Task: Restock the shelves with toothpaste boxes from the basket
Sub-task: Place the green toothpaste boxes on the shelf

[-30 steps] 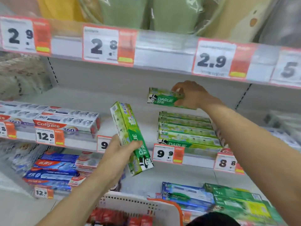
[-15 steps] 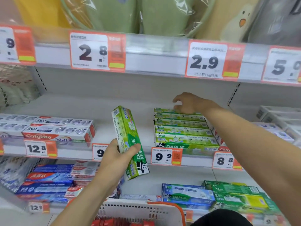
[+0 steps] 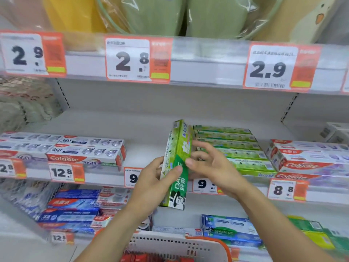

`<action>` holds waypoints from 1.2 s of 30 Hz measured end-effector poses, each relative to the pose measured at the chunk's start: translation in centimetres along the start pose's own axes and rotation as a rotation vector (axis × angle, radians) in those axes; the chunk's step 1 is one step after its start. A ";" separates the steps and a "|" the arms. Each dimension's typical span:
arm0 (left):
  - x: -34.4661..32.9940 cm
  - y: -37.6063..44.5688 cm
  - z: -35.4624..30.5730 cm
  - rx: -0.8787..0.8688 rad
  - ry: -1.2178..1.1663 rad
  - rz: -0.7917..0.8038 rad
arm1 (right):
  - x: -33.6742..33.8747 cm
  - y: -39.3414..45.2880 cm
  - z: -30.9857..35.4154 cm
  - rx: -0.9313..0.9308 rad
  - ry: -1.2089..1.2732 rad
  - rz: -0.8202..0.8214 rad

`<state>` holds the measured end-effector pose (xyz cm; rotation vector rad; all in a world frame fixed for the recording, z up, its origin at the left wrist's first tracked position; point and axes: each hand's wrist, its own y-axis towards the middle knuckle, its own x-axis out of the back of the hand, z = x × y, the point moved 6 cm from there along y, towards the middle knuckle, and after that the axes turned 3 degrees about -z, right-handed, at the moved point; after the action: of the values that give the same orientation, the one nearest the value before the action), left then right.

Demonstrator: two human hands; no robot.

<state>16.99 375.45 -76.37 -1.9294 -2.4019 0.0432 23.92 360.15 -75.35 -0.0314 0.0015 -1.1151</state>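
White metal shelf (image 3: 151,120) carries glossy rectangular cartons: Colgate boxes (image 3: 85,154) left, green stack (image 3: 236,150) right. Left hand (image 3: 153,184) fingers grasp the upright green toothpaste box (image 3: 177,163) mid-air before the shelf; right hand (image 3: 213,167) fingers spread, touching its right edge. Perforated plastic basket (image 3: 179,244) below

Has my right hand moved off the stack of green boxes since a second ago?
Yes. The right hand has come back left and down from the green stack to the green box in the left hand.
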 end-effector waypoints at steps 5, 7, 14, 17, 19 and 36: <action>-0.8 1.0 -1.1 0.067 -0.200 -0.170 | 1.7 -0.7 1.9 0.199 -0.213 -0.019; -1.7 1.4 -2.1 0.025 -0.254 -0.235 | 1.9 -1.0 2.3 0.161 -0.109 0.062; -5.0 3.7 -4.3 -0.078 -0.039 -0.133 | 4.5 -0.5 1.7 0.098 -0.035 -0.022; -5.0 5.5 -5.7 -0.185 0.216 0.035 | 6.8 -0.3 2.0 0.191 -0.237 -0.160; -4.3 6.6 -7.3 -0.291 0.466 0.039 | 8.7 -0.6 3.2 0.306 -0.334 -0.385; -6.7 12.4 0.0 0.000 0.291 -0.058 | 17.4 7.2 7.2 0.121 -1.131 -0.318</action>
<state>30.49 371.56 -77.30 -1.7264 -2.2621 -0.2238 38.20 347.92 -68.05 -0.5645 -1.1106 -1.2815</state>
